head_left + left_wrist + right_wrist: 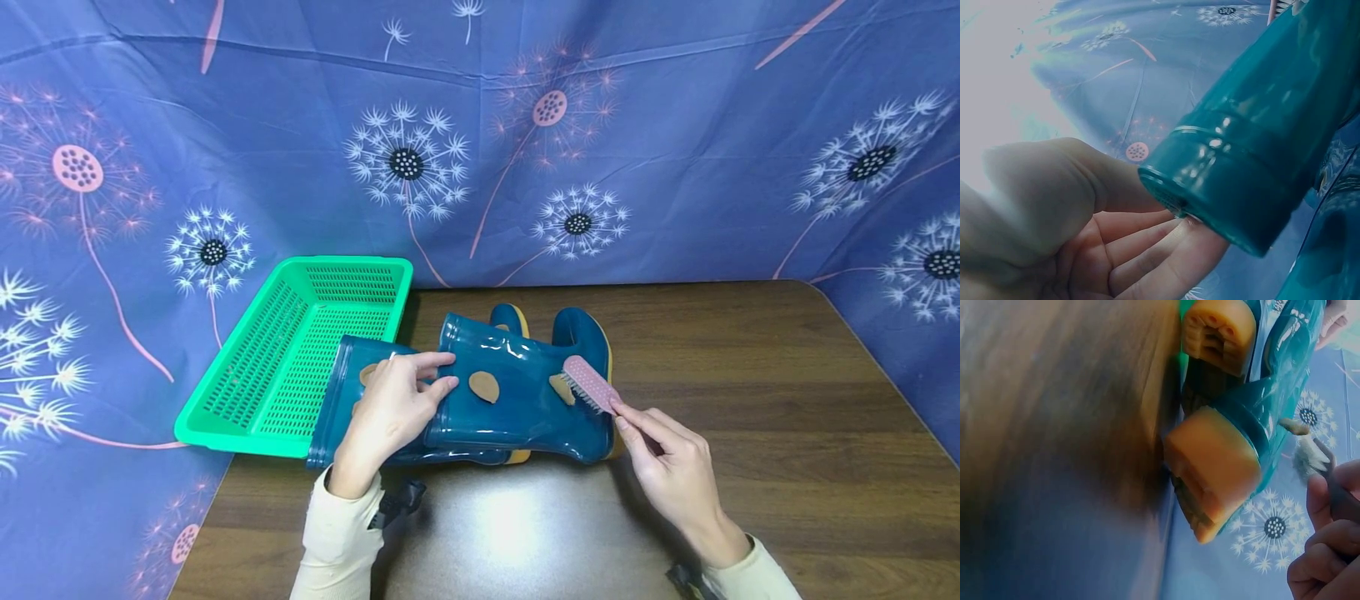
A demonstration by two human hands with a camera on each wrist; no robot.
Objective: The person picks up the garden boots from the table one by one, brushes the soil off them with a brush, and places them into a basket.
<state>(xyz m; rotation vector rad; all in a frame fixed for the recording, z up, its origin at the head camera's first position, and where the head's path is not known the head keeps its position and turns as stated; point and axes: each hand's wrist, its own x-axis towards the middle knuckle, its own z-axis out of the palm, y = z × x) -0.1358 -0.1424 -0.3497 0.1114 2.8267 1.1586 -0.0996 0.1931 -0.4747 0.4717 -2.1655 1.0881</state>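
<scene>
A blue rain boot [517, 396] with a yellow-orange sole lies on its side on top of another blue boot [330, 400]. Two flat tan patches [484, 387] are on its upper side, one on the shaft and one nearer the foot. My left hand [393, 404] holds the upper boot by the rim of its shaft; some fingertips are hidden there. My right hand [671, 467] grips a pink brush [590, 383] by its handle. The white bristles [1310, 459] face down at the tan patch near the ankle; whether they touch it is unclear.
A green perforated plastic basket [300, 433] stands behind and left of the boots, close to the lower boot's shaft. The wooden table [772, 400] extends to the right. A blue dandelion-patterned cloth [660, 142] hangs behind the table.
</scene>
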